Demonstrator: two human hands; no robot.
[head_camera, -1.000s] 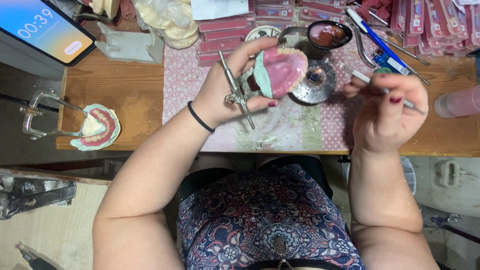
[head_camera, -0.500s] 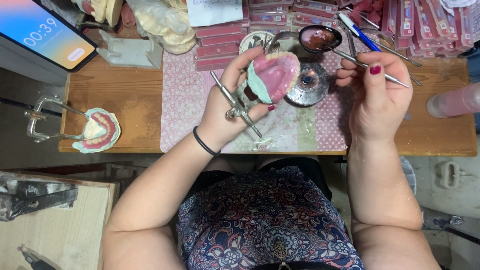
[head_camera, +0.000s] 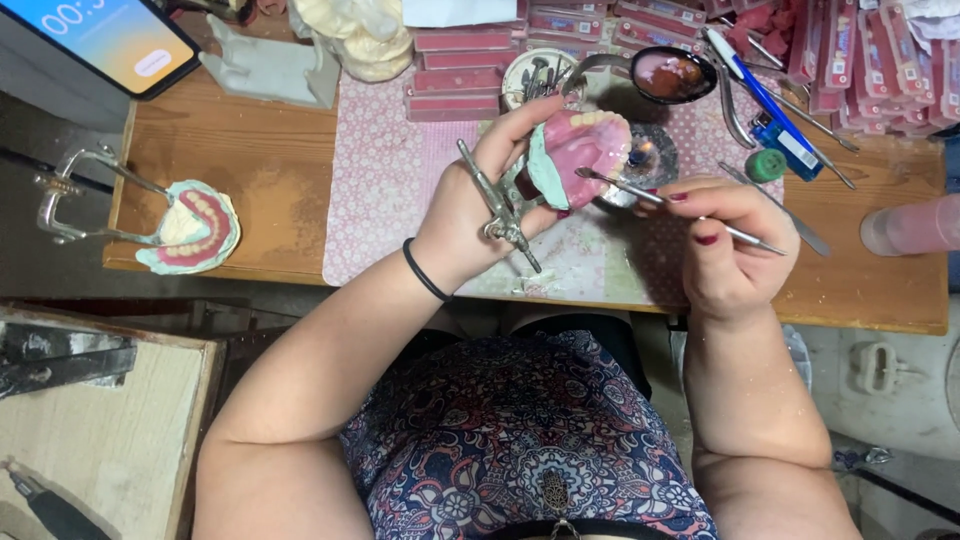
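Your left hand (head_camera: 480, 215) is raised over the patterned mat (head_camera: 385, 190), fingers closed around a metal articulator (head_camera: 497, 207) that carries a pink wax denture (head_camera: 580, 150) on a greenish cast. Denture tilted, teeth facing away from you. Your right hand (head_camera: 725, 240) pinches a thin metal wax tool (head_camera: 670, 203) between thumb and fingertips (pen grip); its tip rests on the pink wax at the denture's near edge. Just behind the denture: a small burner (head_camera: 645, 160) with a lit flame, and a spoon (head_camera: 665, 72) holding melted pink wax. A second denture (head_camera: 195, 228) on its own frame sits well apart, at the left edge of the wooden table (head_camera: 240, 160). Phone (head_camera: 105, 35) at top left.
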